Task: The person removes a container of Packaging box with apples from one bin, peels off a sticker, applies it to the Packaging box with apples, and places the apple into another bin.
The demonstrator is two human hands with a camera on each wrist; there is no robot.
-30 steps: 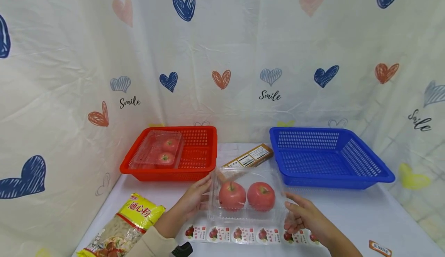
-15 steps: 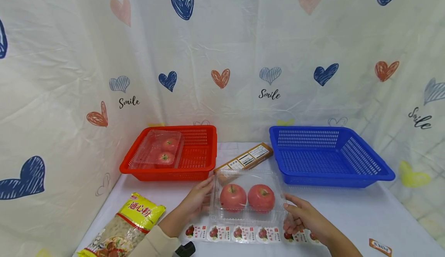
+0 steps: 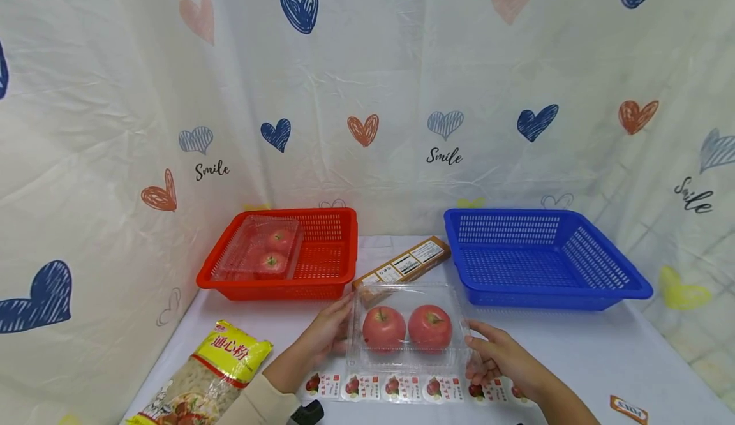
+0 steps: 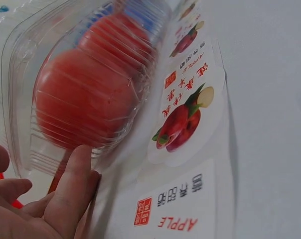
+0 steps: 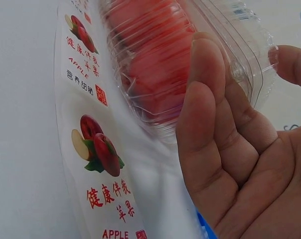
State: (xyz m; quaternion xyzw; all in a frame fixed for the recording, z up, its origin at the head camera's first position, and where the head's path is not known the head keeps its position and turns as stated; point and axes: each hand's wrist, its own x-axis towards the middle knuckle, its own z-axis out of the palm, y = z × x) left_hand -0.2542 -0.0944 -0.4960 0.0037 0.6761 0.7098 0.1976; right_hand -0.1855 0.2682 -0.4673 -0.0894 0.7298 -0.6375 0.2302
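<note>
A clear plastic clamshell box (image 3: 410, 364) with two red apples inside lies in front of me, its lid down. My left hand (image 3: 326, 330) holds the left side; in the left wrist view a fingertip touches the ribbed wall near an apple (image 4: 85, 99). On the other side my right hand (image 3: 502, 356) grips the box edge, thumb at the rim and fingers against the wall in the right wrist view. Just in front of the box lies a strip of apple labels (image 3: 402, 388). The box hides part of a brown carton (image 3: 404, 265) behind it.
A red basket (image 3: 324, 291) at the back left holds another clamshell of apples (image 3: 270, 246). The blue basket (image 3: 551, 300) stands at the back right. A yellow pasta bag (image 3: 201, 374) lies by my left forearm, and a small orange-edged label (image 3: 628, 409) lies far right.
The clamshell box has come down and slightly toward me, with both hands still at its sides; during the last half second it has hardly moved. The carton behind shows more now.
</note>
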